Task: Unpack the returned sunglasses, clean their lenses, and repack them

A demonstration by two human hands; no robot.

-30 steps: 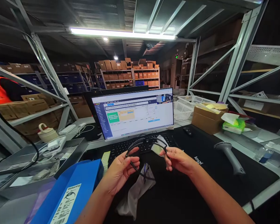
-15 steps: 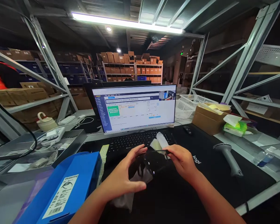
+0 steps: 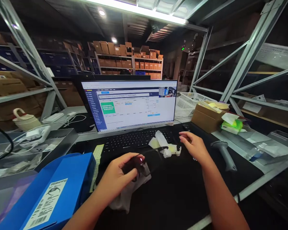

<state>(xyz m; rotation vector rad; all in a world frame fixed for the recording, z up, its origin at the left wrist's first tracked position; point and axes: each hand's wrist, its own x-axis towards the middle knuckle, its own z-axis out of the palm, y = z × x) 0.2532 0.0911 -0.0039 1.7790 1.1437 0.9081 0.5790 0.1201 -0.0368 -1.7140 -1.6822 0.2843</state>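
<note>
Two hands were working apart over the black desk mat (image 3: 180, 188). My left hand (image 3: 116, 174) was closed over a dark glossy piece (image 3: 135, 164), its fingers wrapped down on it, and the piece sat pressed into a crumpled grey cloth (image 3: 131, 195) right under my palm. Too much of it lay beneath my fingers to say exactly what it was, though it looked like an eyewear frame. My right hand (image 3: 194, 147) hung open and empty, fingers loosely curved, touching nothing. Just left of its fingertips lay a small white-and-yellow cluster of soft wrapping (image 3: 166, 148), with a thin black cord (image 3: 159, 149) running from it toward my left grip. Beyond both hands stretched the keyboard (image 3: 136, 140), with the monitor (image 3: 128, 105) behind it. Past my right hand stood a grey barcode scanner (image 3: 224, 155), and left of my left hand sat a blue box (image 3: 57, 188) with a barcode label. The step in hand looked like handling the dark piece on its cloth, and I judged that the next move called for a steady left hold, with my right hand free to reach the cloth.
</note>
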